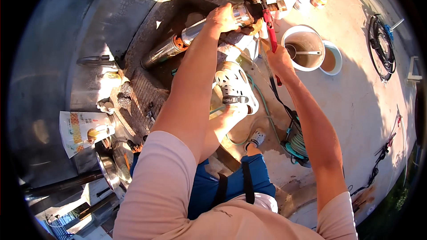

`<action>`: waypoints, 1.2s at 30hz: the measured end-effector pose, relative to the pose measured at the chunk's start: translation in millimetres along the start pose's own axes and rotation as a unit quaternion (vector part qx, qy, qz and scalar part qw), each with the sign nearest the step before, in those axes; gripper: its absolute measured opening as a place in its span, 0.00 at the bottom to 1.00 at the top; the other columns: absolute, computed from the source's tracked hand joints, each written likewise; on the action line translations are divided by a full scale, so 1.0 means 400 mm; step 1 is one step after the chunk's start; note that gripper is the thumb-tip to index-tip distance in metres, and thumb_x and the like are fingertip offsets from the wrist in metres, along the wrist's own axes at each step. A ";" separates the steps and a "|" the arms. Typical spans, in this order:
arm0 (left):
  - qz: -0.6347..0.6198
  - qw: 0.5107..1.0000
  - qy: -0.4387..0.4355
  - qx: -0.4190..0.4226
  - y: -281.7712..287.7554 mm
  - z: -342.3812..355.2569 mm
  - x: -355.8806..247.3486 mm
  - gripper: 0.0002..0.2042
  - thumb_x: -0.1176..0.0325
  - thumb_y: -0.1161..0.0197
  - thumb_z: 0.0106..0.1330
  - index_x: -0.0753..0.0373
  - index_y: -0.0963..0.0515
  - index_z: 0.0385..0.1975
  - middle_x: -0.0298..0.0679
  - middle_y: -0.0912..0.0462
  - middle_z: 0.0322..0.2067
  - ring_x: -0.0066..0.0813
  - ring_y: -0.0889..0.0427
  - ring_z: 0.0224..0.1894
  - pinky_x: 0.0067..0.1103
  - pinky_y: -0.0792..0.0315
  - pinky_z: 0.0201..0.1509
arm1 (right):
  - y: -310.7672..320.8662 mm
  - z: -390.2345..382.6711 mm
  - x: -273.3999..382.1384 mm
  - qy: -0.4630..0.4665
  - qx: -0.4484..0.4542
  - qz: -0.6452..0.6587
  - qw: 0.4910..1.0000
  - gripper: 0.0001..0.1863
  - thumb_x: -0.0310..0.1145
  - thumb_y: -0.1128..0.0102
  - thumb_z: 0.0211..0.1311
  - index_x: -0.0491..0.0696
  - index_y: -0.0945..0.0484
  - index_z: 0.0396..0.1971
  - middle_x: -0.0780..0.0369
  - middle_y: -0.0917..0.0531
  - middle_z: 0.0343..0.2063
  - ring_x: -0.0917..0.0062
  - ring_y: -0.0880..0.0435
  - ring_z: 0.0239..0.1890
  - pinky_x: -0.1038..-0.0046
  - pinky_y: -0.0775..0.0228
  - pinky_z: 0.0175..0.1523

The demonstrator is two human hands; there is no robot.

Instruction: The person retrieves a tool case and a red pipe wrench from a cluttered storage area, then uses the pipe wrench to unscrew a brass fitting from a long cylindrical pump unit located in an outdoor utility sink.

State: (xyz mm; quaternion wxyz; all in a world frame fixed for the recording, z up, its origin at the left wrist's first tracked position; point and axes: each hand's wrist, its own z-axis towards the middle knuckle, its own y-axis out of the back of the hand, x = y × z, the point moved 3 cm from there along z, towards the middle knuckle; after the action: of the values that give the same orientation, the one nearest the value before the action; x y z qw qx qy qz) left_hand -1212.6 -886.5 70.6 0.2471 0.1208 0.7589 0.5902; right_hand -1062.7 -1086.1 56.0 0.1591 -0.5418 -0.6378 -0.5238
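Observation:
A long silver metal cylinder [162,52], like a submersible pump, slants across a rough stone basin [138,53]. An orange-brown band shows partway along it. My left hand [223,18] is closed round its upper part, close to the dark end fitting [255,10]. In my right hand [281,62] is the handle of a red wrench [269,26], whose head sits at that fitting; how its jaws grip is too dark to make out. My raised foot in a white clog [231,82] is beside the basin, below the cylinder.
To the right stand a white bucket [299,30] with a ladle [308,53] and a smaller tub [339,64]. A hose reel [299,146] is near my right arm. Black cable [386,46] lies coiled farther right. A printed white bag [80,133] is at left.

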 end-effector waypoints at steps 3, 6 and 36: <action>0.021 0.999 0.046 0.005 0.013 0.004 0.014 0.42 0.52 0.18 0.32 0.67 0.31 0.47 0.51 0.20 0.46 0.45 0.21 0.52 0.31 0.27 0.56 | -0.017 0.002 0.003 -0.017 0.011 0.009 1.000 0.16 0.33 0.51 0.57 0.36 0.26 0.38 0.42 0.19 0.30 0.52 0.16 0.31 0.57 0.25 0.36; 0.014 0.999 0.049 0.014 0.012 0.003 -0.004 0.43 0.51 0.17 0.31 0.67 0.30 0.48 0.51 0.21 0.49 0.45 0.23 0.54 0.31 0.28 0.59 | -0.008 -0.011 0.018 0.000 0.013 0.005 1.000 0.18 0.33 0.51 0.57 0.35 0.26 0.41 0.41 0.19 0.34 0.48 0.18 0.40 0.56 0.26 0.45; 0.060 0.993 -0.024 0.099 0.363 -0.180 0.000 0.32 0.65 0.36 0.59 0.63 0.38 0.65 0.49 0.33 0.64 0.40 0.33 0.65 0.27 0.38 0.68 | -0.019 0.070 -0.023 0.026 -0.010 -0.005 1.000 0.16 0.33 0.51 0.59 0.32 0.23 0.32 0.47 0.18 0.23 0.60 0.16 0.20 0.62 0.27 0.21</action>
State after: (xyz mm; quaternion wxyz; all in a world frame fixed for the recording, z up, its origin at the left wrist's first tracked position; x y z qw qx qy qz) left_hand -1265.7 -906.8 222.3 0.2158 0.2041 0.7989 0.5231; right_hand -1055.8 -1066.4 33.7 0.1673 -0.5260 -0.6308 -0.5454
